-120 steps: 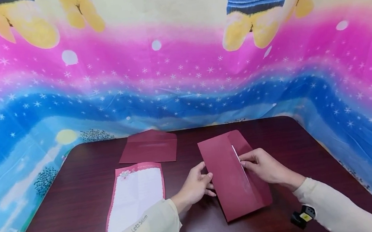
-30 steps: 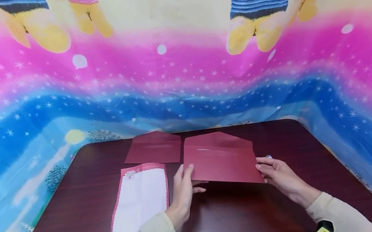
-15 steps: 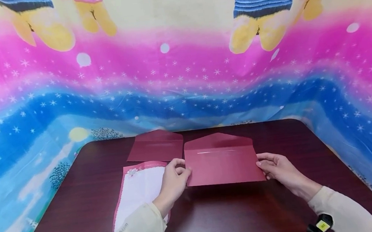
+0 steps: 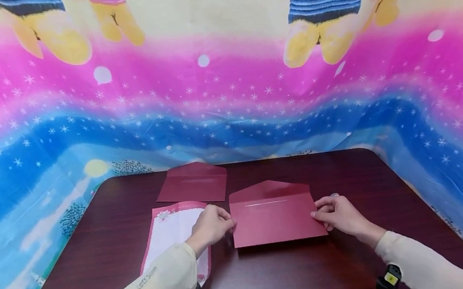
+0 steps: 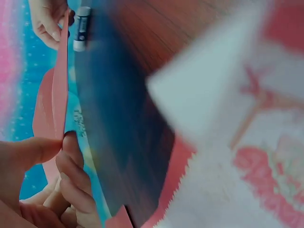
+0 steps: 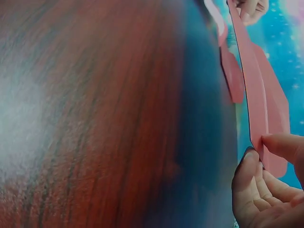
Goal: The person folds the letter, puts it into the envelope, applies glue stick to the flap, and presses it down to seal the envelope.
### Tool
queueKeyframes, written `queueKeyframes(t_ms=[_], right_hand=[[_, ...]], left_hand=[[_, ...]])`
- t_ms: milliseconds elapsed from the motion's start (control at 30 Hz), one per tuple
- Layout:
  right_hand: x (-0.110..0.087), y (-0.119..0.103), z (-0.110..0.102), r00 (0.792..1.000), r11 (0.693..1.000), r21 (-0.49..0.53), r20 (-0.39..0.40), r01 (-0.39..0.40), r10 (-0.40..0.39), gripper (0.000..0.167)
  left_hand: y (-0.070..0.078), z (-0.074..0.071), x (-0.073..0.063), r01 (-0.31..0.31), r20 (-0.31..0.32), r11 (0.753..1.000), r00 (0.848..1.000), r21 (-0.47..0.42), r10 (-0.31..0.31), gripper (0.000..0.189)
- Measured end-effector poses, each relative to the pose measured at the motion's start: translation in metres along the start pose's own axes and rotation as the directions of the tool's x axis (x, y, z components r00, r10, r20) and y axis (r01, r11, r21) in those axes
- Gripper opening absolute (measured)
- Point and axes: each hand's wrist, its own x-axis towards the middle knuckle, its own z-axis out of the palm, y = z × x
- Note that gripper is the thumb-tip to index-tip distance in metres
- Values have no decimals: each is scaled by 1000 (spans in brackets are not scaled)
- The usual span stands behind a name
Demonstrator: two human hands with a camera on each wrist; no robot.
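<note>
A dark red envelope [image 4: 277,224] is held by its two short ends, its pointed flap raised on the far side. A thin white line shows along its opening. My left hand [image 4: 211,225] pinches the left edge between thumb and fingers, as the left wrist view of the envelope [image 5: 59,95] also shows. At the other end my right hand [image 4: 343,216] pinches the right edge, thumb in front. In the right wrist view the envelope [image 6: 254,90] appears nearly edge-on, raised off the table.
A second red envelope [image 4: 194,189] lies flap up at the back left. Nearer, a white letter sheet [image 4: 166,234] with a red flowered border lies partly under my left forearm. A stick-shaped tube [image 5: 82,28] lies beyond my right hand. A printed cloth [image 4: 226,93] hangs behind the dark table [image 4: 269,280].
Four seconds ago the envelope was tilted sideways with the right hand at its opening. Both hands then turned it flap-away, gripped its ends, and lowered it slightly over the last half second.
</note>
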Motion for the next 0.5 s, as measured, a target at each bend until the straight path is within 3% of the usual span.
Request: queueKeyframes(t_ms=[500], right_hand=[[9, 7, 14, 999, 990, -143, 38, 8, -2, 38]], left_hand=[[-9, 7, 13, 34, 93, 982, 994, 185, -52, 26]])
